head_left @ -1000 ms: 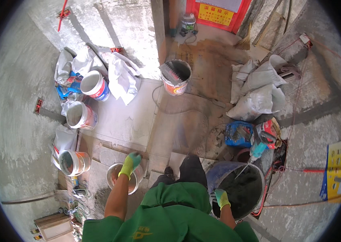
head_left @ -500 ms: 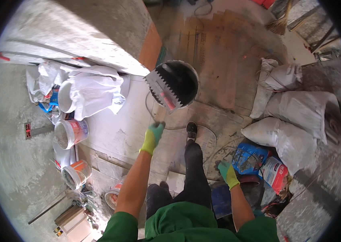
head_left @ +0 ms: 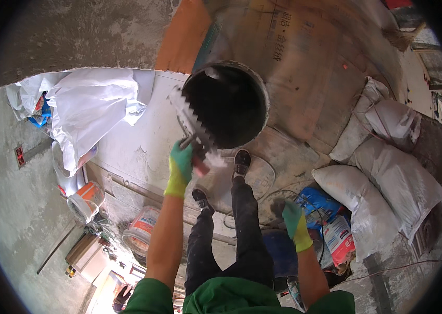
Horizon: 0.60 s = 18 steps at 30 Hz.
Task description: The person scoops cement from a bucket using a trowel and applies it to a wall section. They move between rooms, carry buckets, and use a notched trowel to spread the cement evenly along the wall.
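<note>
My left hand (head_left: 180, 163), in a green and yellow glove, is closed on a notched trowel (head_left: 193, 119) with a toothed metal blade and a reddish handle. The blade is tilted at the left rim of a large round bucket (head_left: 260, 83), and motion smears it. The inside of the bucket is dark. Out to the right, my right hand (head_left: 296, 222) wears a matching glove, its fingers curled. A dark grey shape shows beside those fingers; whether they hold it is unclear. Below this hand stands a dark blue bucket (head_left: 278, 251).
White sacks (head_left: 351, 188) lie on the right, near a blue bag (head_left: 319, 205) and a red-white bag (head_left: 339, 238). A cable (head_left: 270, 194) crosses the floor by my feet. White sheeting (head_left: 95, 99) and smaller buckets (head_left: 142, 227) stand left. Cardboard (head_left: 304, 68) covers the floor ahead.
My left hand has reached forward and taken hold of the notched trowel, which lay across the bucket's rim. The trowel has tipped and shifted left. My left foot has come into view.
</note>
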Tool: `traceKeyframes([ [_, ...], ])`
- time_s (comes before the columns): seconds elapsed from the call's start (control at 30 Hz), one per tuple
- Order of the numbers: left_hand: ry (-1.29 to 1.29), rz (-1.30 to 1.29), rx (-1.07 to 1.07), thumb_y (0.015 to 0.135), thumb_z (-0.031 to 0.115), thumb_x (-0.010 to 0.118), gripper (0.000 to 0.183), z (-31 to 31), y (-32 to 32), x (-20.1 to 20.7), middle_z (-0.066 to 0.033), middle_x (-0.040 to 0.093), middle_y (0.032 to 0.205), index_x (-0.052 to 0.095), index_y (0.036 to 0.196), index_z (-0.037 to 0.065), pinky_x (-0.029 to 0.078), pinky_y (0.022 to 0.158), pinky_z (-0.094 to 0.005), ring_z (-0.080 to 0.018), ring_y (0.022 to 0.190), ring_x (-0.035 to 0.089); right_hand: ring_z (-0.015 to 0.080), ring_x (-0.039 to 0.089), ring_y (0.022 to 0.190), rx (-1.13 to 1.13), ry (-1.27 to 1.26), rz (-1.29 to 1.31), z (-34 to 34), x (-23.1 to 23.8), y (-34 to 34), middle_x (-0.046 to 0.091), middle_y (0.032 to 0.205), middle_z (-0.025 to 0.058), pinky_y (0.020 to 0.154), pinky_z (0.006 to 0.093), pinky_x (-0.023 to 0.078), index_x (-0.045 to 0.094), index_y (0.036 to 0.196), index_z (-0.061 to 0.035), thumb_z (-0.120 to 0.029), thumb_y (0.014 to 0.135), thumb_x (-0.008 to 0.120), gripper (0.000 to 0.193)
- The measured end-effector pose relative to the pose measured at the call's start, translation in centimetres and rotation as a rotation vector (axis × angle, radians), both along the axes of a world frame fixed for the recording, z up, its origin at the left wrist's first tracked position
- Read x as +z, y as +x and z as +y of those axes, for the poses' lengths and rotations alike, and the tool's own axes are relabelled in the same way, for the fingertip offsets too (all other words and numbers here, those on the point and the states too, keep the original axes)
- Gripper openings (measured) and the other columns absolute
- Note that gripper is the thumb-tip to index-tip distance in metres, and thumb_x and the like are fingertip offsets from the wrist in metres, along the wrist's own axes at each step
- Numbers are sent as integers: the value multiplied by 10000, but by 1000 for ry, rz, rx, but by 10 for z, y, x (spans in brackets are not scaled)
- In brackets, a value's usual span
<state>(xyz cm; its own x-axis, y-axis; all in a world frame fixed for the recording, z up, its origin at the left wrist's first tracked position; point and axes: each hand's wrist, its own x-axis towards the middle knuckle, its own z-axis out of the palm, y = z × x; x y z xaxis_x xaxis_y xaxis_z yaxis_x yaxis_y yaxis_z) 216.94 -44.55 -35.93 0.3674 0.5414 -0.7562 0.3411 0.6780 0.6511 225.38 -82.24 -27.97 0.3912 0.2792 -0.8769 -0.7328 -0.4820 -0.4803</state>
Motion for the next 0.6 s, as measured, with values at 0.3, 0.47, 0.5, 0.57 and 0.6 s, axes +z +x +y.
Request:
traceKeyframes([
  [0.3, -322, -197, 394, 869, 109, 646, 479, -42, -133, 64, -114, 627, 1047, 443, 1287, -10, 501, 926, -350, -225, 991, 612, 297, 653, 879, -370, 245, 264, 308, -185, 156, 643, 1071, 176, 779, 439, 533, 514, 1243, -88, -409, 971, 413, 433],
  [0.47, -411, -189, 322, 907, 221, 573, 392, -67, -185, 50, -49, 627, 1074, 513, 1268, 79, 394, 1040, -400, -172, 1084, 561, 336, 638, 904, -537, 224, 338, 381, -257, 165, 644, 1045, 135, 760, 455, 540, 571, 1161, -142, -508, 915, 420, 466],
  [0.5, -551, -364, 452, 922, 237, 546, 369, -72, -187, 50, -50, 630, 1071, 523, 1262, 94, 389, 1040, -409, -179, 1087, 560, 327, 634, 908, -594, 232, 334, 387, -263, 167, 644, 1045, 120, 749, 438, 545, 585, 1138, -146, -497, 913, 430, 445],
  [0.57, -633, -355, 587, 946, 253, 497, 316, -79, -186, 55, -55, 643, 1031, 546, 1226, 113, 427, 978, -429, -205, 1024, 588, 279, 637, 872, -668, 181, 353, 389, -263, 166, 645, 1053, 78, 697, 381, 558, 612, 1072, -162, -458, 907, 471, 367],
  [0.6, -579, -204, 589, 955, 253, 476, 288, -82, -183, 58, -58, 653, 993, 559, 1195, 117, 470, 917, -439, -225, 958, 616, 253, 628, 877, -670, 211, 396, 386, -257, 159, 640, 1035, 63, 713, 373, 552, 613, 1067, -153, -428, 919, 474, 341],
])
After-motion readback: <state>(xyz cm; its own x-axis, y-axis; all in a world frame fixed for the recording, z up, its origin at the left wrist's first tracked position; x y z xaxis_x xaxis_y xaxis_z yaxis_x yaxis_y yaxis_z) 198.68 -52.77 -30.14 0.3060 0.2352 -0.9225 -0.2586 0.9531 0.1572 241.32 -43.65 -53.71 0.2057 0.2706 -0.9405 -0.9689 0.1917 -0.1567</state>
